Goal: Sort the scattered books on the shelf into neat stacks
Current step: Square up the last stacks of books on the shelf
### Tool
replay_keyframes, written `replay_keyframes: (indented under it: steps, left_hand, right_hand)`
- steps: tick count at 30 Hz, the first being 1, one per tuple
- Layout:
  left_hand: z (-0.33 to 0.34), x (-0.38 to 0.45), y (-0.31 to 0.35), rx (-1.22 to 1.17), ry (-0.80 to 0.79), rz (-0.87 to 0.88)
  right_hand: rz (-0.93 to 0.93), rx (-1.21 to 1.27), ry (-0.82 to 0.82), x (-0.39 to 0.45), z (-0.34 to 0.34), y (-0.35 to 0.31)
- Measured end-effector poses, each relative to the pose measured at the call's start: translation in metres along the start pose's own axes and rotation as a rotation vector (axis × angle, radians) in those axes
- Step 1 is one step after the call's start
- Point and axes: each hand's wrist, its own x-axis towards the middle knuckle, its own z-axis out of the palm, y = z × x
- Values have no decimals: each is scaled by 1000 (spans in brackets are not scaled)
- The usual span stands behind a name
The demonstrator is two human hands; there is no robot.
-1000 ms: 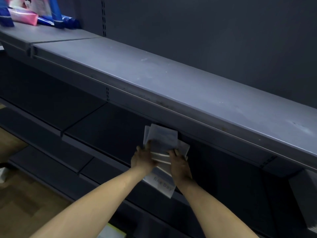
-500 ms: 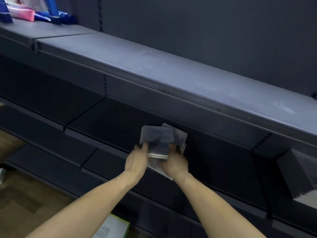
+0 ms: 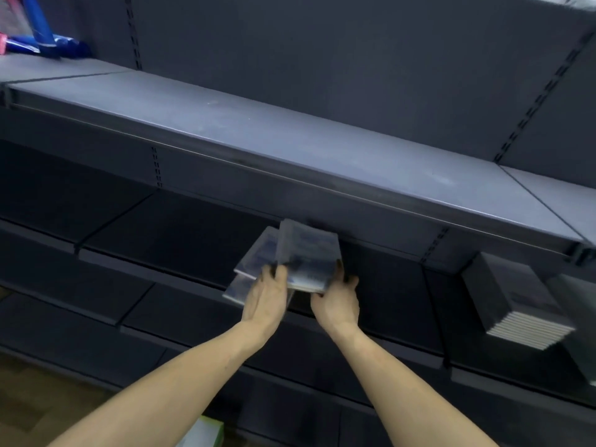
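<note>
Squaring a loose handful of books on the middle shelf

Both my hands are on a small batch of thin grey-covered books (image 3: 308, 256) lying on the dark middle shelf (image 3: 180, 233), tucked under the lip of the grey upper shelf (image 3: 290, 137). My left hand (image 3: 266, 296) grips the near left edge of the batch, fingers curled over the lower, fanned-out copies. My right hand (image 3: 337, 300) holds the near right corner, fingertips hooked round the top book's edge. The top book sits fairly square; at least two beneath it splay out to the left, so the batch is not yet aligned. The covers are blurred and I cannot read them.

To do this step well, I judge that the left hand should push the splayed copies sideways under the top book while the right hand acts as a stop, then both hands tap the near edges flush. Thin, smooth covers will likely slide over each other easily, so I would keep light downward pressure and avoid lifting the pile at an angle.

A finished stack of books (image 3: 516, 304) stands well apart to the right on the same level, and it looks like the natural place for this batch. Blue and pink packages (image 3: 48, 43) lie far left on the upper shelf
</note>
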Motion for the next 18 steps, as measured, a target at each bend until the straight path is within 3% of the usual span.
replay_keyframes:
  steps: [4, 18]
  left_hand:
    - [15, -5, 74, -113, -27, 77]
    - [82, -66, 317, -155, -56, 237]
  right_hand:
    - [36, 25, 84, -5, -44, 66]
    - [54, -7, 224, -21, -184, 293]
